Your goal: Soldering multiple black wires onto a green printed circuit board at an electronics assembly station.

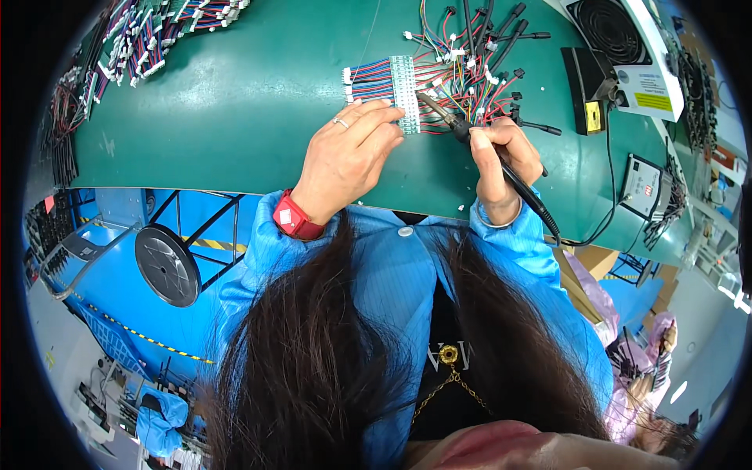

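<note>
My left hand (pixel 348 153) lies flat on the green bench mat (pixel 235 102), its fingertips pressing on a narrow green circuit board strip (pixel 405 86) with coloured wires fanning out on both sides. A ring sits on one finger and a red wrist strap (pixel 294 218) is on that wrist. My right hand (pixel 501 157) grips a black soldering iron (pixel 446 116) like a pen, its tip resting at the strip's right edge. The iron's black cable (pixel 540 207) runs back past my wrist.
A tangle of coloured wire harnesses with black connectors (pixel 486 55) lies beyond the strip. More harness bundles (pixel 149 39) sit at the far left. A fan unit (pixel 615 35), an iron stand (pixel 587 90) and a small power box (pixel 646 184) stand right. A black spool (pixel 167 265) hangs below the bench edge.
</note>
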`<state>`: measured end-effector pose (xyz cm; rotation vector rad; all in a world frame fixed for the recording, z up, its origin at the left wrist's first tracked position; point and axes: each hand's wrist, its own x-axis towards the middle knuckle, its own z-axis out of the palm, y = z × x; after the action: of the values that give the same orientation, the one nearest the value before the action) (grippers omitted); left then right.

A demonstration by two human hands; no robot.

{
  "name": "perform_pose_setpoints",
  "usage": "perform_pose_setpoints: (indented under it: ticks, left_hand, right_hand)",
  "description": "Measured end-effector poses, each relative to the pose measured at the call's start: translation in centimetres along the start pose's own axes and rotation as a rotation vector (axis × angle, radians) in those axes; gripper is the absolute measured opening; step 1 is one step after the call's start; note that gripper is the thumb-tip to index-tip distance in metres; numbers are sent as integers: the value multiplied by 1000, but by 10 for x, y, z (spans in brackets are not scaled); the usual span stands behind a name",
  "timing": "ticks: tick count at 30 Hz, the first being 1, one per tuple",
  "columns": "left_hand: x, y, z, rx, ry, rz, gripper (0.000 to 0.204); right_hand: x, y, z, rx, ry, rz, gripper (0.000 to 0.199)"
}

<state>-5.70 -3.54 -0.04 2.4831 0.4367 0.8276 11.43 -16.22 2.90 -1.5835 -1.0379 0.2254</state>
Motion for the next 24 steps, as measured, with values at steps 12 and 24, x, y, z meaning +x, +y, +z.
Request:
perform_pose_setpoints:
  ticks: [12, 24]
  left_hand:
    - [0, 0, 1, 1, 12, -21, 9]
    - [-16, -3, -33, 166, 463, -47, 25]
  right_hand:
    - [-8, -4, -6, -119, 34, -289, 7]
    - [-14, -14, 1, -138, 84, -482, 20]
